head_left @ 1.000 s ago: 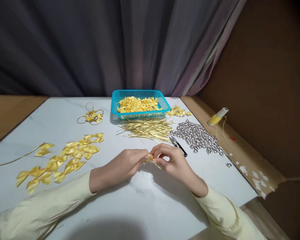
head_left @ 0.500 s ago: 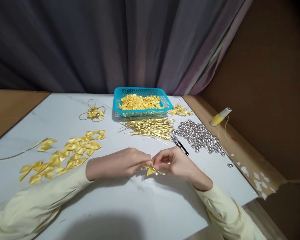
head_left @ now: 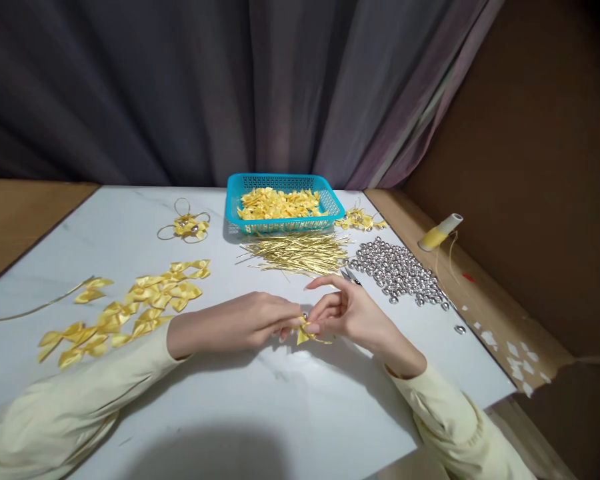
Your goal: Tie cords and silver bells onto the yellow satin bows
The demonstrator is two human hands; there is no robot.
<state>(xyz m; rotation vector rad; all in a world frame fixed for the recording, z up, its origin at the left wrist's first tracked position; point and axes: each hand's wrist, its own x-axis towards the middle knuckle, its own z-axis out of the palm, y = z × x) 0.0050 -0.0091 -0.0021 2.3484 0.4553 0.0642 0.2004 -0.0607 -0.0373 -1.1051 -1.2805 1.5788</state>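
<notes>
Between my two hands, just above the white table, is a yellow ribbon bow (head_left: pixel 305 333) with a small silver bead at its top and a bit of gold cord at its right. My left hand (head_left: pixel 260 321) pinches the bow from the left, its fingertips partly hidden. From the right, my right hand (head_left: pixel 347 310) pinches the same bow between thumb and bent fingers, the index finger raised. Several loose yellow bows (head_left: pixel 165 293) lie left of my hands. Black-handled snips (head_left: pixel 351 277) lie partly hidden behind my right hand.
A blue basket (head_left: pixel 233 213) of yellow bows stands at the back. Gold cord pieces (head_left: pixel 300 253) lie before it, silver beads (head_left: pixel 400 272) to the right. A finished-looking bow cluster (head_left: pixel 191 227) sits back left, a thread spool (head_left: pixel 437 233) at the right edge.
My right hand has shifted its grip on the bow, its index finger lifting and now covering most of the snips. A silver bead shows at the bow. My left hand has barely moved.
</notes>
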